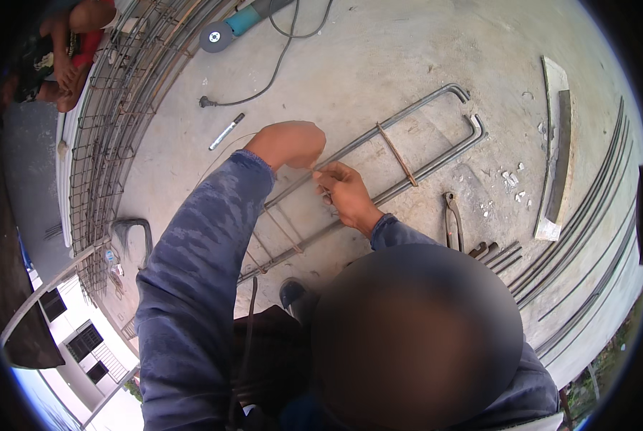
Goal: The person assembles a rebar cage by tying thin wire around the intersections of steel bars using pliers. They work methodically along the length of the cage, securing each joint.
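A steel-bar frame [357, 144] lies on the concrete floor [393, 57]. At its far bar, the left hand [290, 144] bends over, fingers hidden, so its grip cannot be told; the right hand [346, 192] is half-curled, any hold unclear. Beyond the frame lies a grinder [241, 22]; left of it, a marker [226, 131] with illegible print, mesh cages [131, 90] and a white building [80, 373]; right, rods [591, 205].

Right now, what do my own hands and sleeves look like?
Your left hand and right hand look ungloved. The left sleeve is long, blue-grey with a mottled pattern, and ends near the wrist; the right sleeve, partly hidden, is a similar blue.
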Demonstrator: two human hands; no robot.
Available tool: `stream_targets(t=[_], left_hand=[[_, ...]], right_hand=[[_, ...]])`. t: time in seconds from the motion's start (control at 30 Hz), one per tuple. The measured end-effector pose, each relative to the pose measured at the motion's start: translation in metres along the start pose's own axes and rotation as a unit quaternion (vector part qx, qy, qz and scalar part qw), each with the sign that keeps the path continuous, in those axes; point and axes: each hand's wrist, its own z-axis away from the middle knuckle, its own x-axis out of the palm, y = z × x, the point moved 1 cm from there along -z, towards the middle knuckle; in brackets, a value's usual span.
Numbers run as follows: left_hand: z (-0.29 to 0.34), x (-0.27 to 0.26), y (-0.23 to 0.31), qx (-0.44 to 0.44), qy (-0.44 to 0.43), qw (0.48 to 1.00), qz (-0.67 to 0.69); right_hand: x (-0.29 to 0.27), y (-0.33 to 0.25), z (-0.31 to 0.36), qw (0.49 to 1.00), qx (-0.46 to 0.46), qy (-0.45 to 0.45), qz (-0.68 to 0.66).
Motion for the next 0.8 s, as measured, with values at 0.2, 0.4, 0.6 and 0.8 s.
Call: stream_targets(t=[0.2, 0.4, 0.6, 0.8], left_hand=[[-0.019, 0.023, -0.054, 0.103, 0.003, 0.966, 0.238], [-0.017, 0.102, -0.067, 0.040, 0.093, 0.840, 0.533], [0.021, 0.153, -0.025, -0.028, 0.329, 0.813, 0.481], [0.059, 0.106, 0.016, -0.023, 0.327, 0.928, 0.176]], right_hand=[[0.004, -0.004, 0.002, 1.000, 0.015, -0.008, -0.006], [0.003, -0.004, 0.002, 1.000, 0.007, -0.015, 0.017], [0.008, -0.003, 0.003, 0.998, -0.015, -0.005, 0.060], [0.004, -0.004, 0.003, 0.997, -0.040, 0.012, 0.070]])
